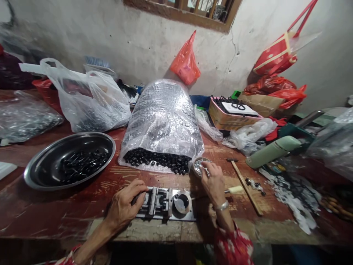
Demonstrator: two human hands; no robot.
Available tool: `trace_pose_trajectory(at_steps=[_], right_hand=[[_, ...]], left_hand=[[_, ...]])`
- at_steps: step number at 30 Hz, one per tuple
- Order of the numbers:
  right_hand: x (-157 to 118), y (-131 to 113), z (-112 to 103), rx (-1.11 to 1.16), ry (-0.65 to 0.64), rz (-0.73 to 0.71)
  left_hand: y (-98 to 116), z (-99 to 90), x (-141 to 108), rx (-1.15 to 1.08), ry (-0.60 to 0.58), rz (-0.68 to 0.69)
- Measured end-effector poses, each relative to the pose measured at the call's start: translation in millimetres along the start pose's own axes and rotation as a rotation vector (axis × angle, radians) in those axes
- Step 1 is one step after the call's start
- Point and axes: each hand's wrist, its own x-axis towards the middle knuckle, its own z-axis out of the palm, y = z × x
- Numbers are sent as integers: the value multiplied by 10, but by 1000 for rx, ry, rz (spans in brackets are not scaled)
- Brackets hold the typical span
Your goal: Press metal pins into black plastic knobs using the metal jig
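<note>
My left hand (125, 202) is at the left end of a metal jig (160, 201) near the table's front edge. Its thumb and fingers close on a small black part (135, 199), mostly hidden. On the jig's right side sits a round metal cup (182, 202). My right hand (214, 184) reaches into a small round bowl (196, 170) of tiny shiny metal pieces, fingertips bent together; what they pinch is too small to make out. Just behind the jig, many small black pieces (154, 159) show at the mouth of a big clear plastic bag (164, 117).
A wide steel basin (35, 180) with black parts stands at the left. To the right lie a hammer (245, 186), a tool's pale handle (235, 189) and a green flask (273, 151). Plastic bags (93, 99) and a cardboard box (224, 119) line the back.
</note>
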Motion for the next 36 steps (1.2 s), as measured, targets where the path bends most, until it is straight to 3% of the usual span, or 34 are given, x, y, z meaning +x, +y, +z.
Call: trace_pose_trajectory(at_steps=[3, 7, 14, 21, 29, 36], right_hand=[[278, 272, 83, -79, -2, 30], [435, 372, 202, -106, -53, 14], [344, 374, 186, -11, -24, 43], [207, 330, 41, 260, 63, 173], [-17, 27, -57, 568, 50, 231], [-389, -657, 58, 668, -173, 112]], left_hand=[[-10, 10, -6, 25, 19, 14], [-7, 6, -8, 38, 27, 29], [-12, 3, -24, 40, 20, 30], [-31, 29, -36, 36, 16, 23], [26, 1, -4, -10, 7, -3], [73, 4, 18, -78, 39, -37]])
